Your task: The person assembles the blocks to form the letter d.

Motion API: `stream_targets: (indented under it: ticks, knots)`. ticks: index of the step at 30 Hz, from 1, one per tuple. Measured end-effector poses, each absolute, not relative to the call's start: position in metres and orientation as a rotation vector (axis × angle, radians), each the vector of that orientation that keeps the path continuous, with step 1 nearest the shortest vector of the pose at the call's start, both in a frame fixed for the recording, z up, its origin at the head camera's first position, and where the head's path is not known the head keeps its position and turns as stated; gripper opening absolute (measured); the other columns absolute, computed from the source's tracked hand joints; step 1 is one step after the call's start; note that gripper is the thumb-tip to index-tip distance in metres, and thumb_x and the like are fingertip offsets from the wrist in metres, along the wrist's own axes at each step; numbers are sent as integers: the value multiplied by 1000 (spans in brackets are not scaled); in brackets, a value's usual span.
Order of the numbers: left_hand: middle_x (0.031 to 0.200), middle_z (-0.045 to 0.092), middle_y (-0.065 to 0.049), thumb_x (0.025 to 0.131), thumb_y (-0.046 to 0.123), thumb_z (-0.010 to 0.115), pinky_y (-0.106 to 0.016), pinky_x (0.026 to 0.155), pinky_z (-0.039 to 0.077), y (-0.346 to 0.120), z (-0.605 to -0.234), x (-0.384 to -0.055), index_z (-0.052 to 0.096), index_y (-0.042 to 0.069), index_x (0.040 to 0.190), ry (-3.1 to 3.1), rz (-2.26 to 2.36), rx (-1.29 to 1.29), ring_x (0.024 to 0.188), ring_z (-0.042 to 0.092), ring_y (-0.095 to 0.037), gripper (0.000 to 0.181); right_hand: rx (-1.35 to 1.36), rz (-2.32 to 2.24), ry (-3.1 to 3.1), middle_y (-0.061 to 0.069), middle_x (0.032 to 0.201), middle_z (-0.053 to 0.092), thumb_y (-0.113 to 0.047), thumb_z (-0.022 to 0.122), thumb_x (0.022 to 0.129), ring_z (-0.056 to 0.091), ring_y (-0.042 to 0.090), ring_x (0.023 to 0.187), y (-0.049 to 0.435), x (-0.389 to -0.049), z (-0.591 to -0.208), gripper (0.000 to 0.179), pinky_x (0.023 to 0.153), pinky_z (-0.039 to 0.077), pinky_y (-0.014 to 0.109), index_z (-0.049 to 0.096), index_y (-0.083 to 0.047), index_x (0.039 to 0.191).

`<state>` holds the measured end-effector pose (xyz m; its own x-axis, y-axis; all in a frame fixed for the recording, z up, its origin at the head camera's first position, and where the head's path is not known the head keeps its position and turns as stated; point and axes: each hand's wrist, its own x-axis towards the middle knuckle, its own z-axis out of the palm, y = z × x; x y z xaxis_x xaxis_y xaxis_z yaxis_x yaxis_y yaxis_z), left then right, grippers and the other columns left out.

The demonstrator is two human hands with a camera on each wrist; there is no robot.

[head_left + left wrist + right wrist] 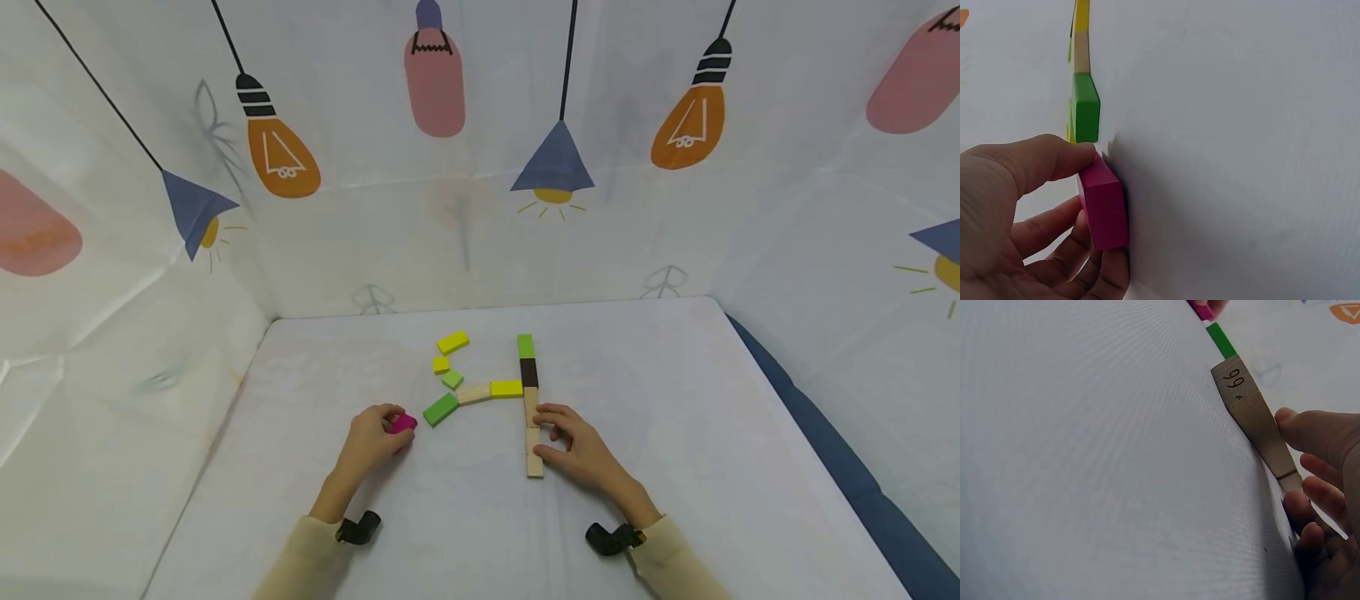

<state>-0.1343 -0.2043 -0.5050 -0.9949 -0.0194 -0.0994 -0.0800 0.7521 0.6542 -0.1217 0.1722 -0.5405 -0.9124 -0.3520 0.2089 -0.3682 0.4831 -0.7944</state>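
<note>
My left hand (372, 437) pinches a pink block (1107, 206) between thumb and fingers, low over the white table. Just right of it lies a green block (440, 410), the near end of a line with a plain wooden block (474, 393) and a yellow block (506, 389). That line meets a straight column at its dark block (529, 372). My right hand (581, 446) rests its thumb and fingertips along the right side of the column's lower wooden blocks (533, 450). Black marks like "66" show on the nearest wooden block's end (1233, 378).
A light green block (526, 346) tops the column. Left of it, a small light green block (452, 379), a small yellow block (441, 365) and a longer yellow block (453, 342) form a loose curve. White printed cloth (480, 233) hangs behind the table (360, 550).
</note>
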Motion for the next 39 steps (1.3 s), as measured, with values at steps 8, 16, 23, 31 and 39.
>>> stream_targets:
  ticks: [8,16,23,31,39]
  knots:
    - [98,67,-8,83,21,84,-30,69,53,-190,-506,-130,71,5,117,2850,1076,-90,84,60,-18,40,644,1451,-2696,10,141,61,-16,84,85,57,15,92,171,-121,-538,45,72,45,21,70,-7,127]
    - [103,68,-6,84,27,86,-28,69,50,-187,-503,-129,72,7,117,2855,1044,-35,85,59,-17,41,654,1449,-2690,11,141,61,-16,84,85,57,15,92,172,-121,-538,45,72,45,21,70,-7,127]
    - [100,69,-3,84,23,86,-29,69,53,-189,-500,-127,73,8,112,2794,1089,7,85,61,-16,34,659,1443,-2690,11,141,61,-15,84,85,57,16,91,172,-121,-538,45,72,45,21,70,-7,127]
    - [100,69,-3,84,22,86,-29,69,52,-188,-498,-127,74,8,111,2783,1100,15,86,59,-17,32,670,1449,-2679,11,141,61,-15,85,85,57,16,91,172,-121,-539,45,71,45,21,70,-7,127]
    - [102,69,-3,85,23,85,-29,70,52,-187,-502,-129,73,9,113,2775,1104,2,86,58,-17,34,680,1455,-2674,12,140,61,-14,85,85,57,15,91,172,-121,-539,45,72,46,21,70,-7,127]
